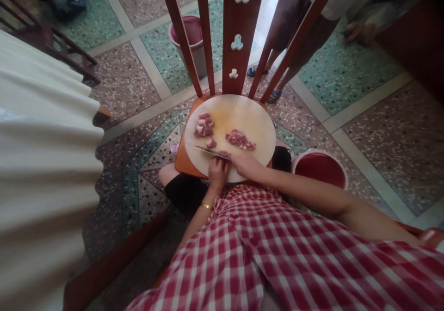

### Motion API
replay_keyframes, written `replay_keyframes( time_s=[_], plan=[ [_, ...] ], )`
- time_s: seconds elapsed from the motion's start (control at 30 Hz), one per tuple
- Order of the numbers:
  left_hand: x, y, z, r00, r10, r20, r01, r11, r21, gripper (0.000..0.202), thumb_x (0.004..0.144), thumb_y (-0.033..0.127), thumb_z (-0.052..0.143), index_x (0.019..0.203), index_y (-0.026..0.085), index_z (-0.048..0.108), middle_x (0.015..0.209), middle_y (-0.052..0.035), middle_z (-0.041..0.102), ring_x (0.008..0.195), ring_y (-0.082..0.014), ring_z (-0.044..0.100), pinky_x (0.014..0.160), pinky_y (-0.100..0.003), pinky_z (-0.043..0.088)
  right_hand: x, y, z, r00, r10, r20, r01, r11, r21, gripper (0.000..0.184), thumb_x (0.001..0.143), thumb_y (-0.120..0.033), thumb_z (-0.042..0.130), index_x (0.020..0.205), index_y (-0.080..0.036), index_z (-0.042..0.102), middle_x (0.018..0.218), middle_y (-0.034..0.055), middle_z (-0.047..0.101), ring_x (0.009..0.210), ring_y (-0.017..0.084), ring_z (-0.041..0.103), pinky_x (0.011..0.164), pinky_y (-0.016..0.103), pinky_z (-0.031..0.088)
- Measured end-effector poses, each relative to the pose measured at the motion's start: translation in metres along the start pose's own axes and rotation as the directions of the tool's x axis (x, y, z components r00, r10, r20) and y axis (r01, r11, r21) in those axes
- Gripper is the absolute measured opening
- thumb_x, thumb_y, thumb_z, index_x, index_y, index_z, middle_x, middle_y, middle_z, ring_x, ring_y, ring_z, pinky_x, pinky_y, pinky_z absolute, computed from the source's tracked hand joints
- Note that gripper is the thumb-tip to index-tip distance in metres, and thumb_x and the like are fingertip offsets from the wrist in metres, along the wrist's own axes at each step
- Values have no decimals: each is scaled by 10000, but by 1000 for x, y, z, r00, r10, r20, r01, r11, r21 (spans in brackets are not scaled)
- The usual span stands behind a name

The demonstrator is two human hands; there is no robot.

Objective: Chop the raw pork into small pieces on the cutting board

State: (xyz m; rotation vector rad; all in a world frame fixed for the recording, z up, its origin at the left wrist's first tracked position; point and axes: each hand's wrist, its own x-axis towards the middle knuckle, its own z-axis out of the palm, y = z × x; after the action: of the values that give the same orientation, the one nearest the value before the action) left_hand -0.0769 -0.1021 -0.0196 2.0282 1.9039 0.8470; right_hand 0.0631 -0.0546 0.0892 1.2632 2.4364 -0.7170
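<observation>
A round, pale cutting board [239,112] rests on the seat of a wooden chair. My right hand [247,167] is wrapped round a knife [208,151], whose thin blade points left across the near part of the board. Close to the blade, my left hand [218,171] has its fingers curled down on a piece of meat [225,154], mostly covered by hand and knife. Just beyond the blade sits a single meat chunk [211,143]. Chunks of meat [204,126] are heaped at the board's left, and smaller cut meat [240,139] lies right of centre.
The chair's slatted back [239,38] rises behind the board. A red-lined bucket [321,170] stands on the floor at right, and a bin [190,38] beyond the chair. A pale draped cloth [45,163] hangs at left. Another person in sandals [274,96] stands behind the chair.
</observation>
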Motion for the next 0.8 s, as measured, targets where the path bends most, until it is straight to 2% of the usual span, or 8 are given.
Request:
replay_keyframes(
  time_s=[0.1, 0.2, 0.3, 0.37, 0.47, 0.57, 0.67, 0.8],
  plan=[
    [1, 2, -1, 1000, 8, -3, -8, 1000, 30, 164, 834, 234, 522, 977, 181, 582, 941, -104, 552, 918, -228, 507, 809, -369, 441, 2, 2, -1, 1000, -12, -4, 12, 1000, 26, 454, 910, -187, 301, 1356, -139, 373, 1081, 143, 638, 961, 230, 608, 817, 315, 435],
    [1, 5, -3, 1000, 17, 5, -17, 999, 38, 94, 836, 231, 523, 876, 173, 585, 930, -105, 551, 905, -223, 502, 788, -357, 442, -22, 22, 4, 998, 31, 62, -32, 999, 13, 456, 890, -218, 385, 1341, -148, 388, 1070, 139, 642, 971, 232, 607, 812, 304, 438],
    [2, 7, -3, 999, 36, 4, -36, 999, 29, 97, 845, 233, 510, 837, 167, 580, 947, -110, 551, 914, -221, 496, 803, -358, 437, -42, 37, 10, 981, 117, 155, -114, 993, -30, 369, 887, -271, 414, 1226, -141, 476, 967, 136, 668, 900, 235, 631, 752, 296, 459],
    [2, 6, -2, 999, 44, -3, -44, 999, 21, 109, 852, 234, 499, 832, 167, 583, 932, -104, 553, 912, -217, 498, 808, -356, 434, -36, 34, 11, 986, 110, 128, -105, 993, -46, 347, 891, -233, 387, 1215, -144, 474, 971, 134, 666, 894, 231, 634, 746, 296, 461],
    [3, 4, 0, 998, 56, -28, -55, 998, 32, 137, 858, 254, 494, 852, 167, 599, 894, -98, 557, 895, -212, 507, 798, -347, 431, -7, 17, 9, 999, 33, 9, -32, 998, -46, 398, 889, -160, 333, 1277, -131, 420, 1049, 149, 640, 928, 230, 623, 755, 300, 461],
    [4, 4, -3, 995, 93, -36, -91, 994, 53, 173, 857, 289, 503, 899, 170, 621, 927, -100, 574, 893, -209, 515, 791, -336, 425, 13, 7, 5, 1000, 13, -25, -13, 999, -36, 365, 888, -160, 326, 1222, -117, 466, 1023, 153, 643, 918, 231, 624, 737, 293, 464],
    [4, 4, -11, 997, 66, -32, -64, 996, 55, 206, 870, 303, 481, 919, 185, 642, 934, -90, 596, 879, -204, 524, 784, -330, 412, 4, 20, 5, 999, 45, -6, -45, 999, -20, 331, 905, -196, 322, 1176, -127, 499, 1023, 148, 648, 914, 222, 627, 742, 284, 458],
    [11, -6, -23, 998, -62, -2, 62, 996, 63, 243, 864, 199, 427, 977, 206, 642, 830, -58, 622, 819, -195, 545, 777, -334, 397, -27, 53, 6, 981, 195, 7, -195, 981, -12, 344, 939, -294, 277, 1122, -150, 530, 987, 136, 665, 899, 230, 636, 728, 289, 453]
  ],
)
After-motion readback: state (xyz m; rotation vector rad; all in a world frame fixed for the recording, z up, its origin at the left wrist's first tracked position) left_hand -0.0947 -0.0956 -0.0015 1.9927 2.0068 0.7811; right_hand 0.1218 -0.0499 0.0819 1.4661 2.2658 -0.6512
